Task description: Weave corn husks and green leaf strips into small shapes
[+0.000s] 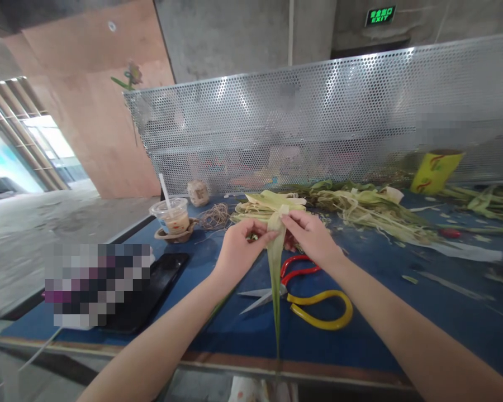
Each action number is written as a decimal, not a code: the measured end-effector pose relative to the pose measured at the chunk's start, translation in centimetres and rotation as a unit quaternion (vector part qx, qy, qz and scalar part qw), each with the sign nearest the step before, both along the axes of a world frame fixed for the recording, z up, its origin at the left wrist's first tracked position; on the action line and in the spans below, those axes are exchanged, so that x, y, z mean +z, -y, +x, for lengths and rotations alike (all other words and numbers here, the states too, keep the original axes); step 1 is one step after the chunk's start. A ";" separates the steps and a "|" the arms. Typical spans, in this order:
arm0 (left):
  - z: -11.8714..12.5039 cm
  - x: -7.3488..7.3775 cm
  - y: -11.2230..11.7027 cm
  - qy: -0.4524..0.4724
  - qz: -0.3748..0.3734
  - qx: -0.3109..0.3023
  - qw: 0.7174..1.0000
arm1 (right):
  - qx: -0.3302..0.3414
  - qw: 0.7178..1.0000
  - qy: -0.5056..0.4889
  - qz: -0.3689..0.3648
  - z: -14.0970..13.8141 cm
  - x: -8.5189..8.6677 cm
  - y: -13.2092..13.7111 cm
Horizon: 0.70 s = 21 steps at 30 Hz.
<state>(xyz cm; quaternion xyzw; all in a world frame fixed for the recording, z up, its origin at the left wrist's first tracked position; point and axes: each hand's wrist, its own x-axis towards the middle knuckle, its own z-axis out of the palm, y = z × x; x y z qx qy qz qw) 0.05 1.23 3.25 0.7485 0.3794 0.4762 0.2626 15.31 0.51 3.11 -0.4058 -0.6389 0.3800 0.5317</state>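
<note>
Here, left grip (240, 245) and right grip (313, 234) pinch a pale husk strip (275, 257); a lit sign (380, 15) reads "EXIT".

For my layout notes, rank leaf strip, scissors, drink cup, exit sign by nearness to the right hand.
1. Leaf strip: pinched by the right hand.
2. Scissors: just below.
3. Drink cup: to the left.
4. Exit sign: high in background.

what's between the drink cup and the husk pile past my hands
In the head view, a tangle of brown twine lies between the cup and husk pile.
</note>
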 end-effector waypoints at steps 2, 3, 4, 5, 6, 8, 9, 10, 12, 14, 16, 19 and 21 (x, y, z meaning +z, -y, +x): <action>0.0 0.0 0.1 0.010 0.010 0.001 1.000 | 0.012 1.000 0.002 -0.016 -0.1 -0.1 0.0; 0.1 0.1 0.2 0.010 0.016 0.003 1.000 | 0.017 1.000 0.000 -0.025 -0.2 -0.2 0.0; 0.1 0.1 0.3 0.005 0.024 0.007 1.000 | 0.020 0.999 -0.005 -0.033 -0.3 -0.2 0.0; 0.1 0.0 0.4 -0.004 0.038 0.013 0.999 | 0.021 0.999 -0.012 -0.041 -0.3 -0.2 0.1; 0.1 -0.1 0.5 -0.017 0.062 0.021 0.998 | 0.020 0.998 -0.022 -0.049 -0.4 -0.3 0.1; 0.0 -0.5 0.7 -0.049 0.144 0.038 0.988 | 0.018 0.997 -0.048 -0.064 -0.6 -0.3 0.0; 0.0 -0.7 0.7 -0.063 0.198 0.039 0.977 | 0.016 0.995 -0.062 -0.071 -0.6 -0.4 -0.1; -0.1 -0.8 0.8 -0.074 0.254 0.034 0.964 | 0.011 0.994 -0.077 -0.077 -0.7 -0.5 -0.2; 0.2 -0.7 1.0 -0.084 0.352 0.010 0.932 | -0.006 0.990 -0.108 -0.088 -0.5 -0.6 -0.6; 0.8 0.2 1.4 -0.086 0.414 -0.023 0.906 | -0.034 0.985 -0.139 -0.099 0.1 -0.8 -1.2; 1.3 1.2 2.2 -0.095 0.439 -0.064 0.891 | -0.071 0.978 -0.168 -0.104 1.1 -0.7 -1.8; -0.2 -0.4 4.4 -0.098 0.423 -0.127 0.892 | -0.135 0.965 -0.202 -0.101 3.2 -0.5 -2.8; -4.3 -5.5 6.9 -0.106 0.366 -0.104 0.919 | -0.177 0.955 -0.216 -0.102 4.8 -0.3 -3.5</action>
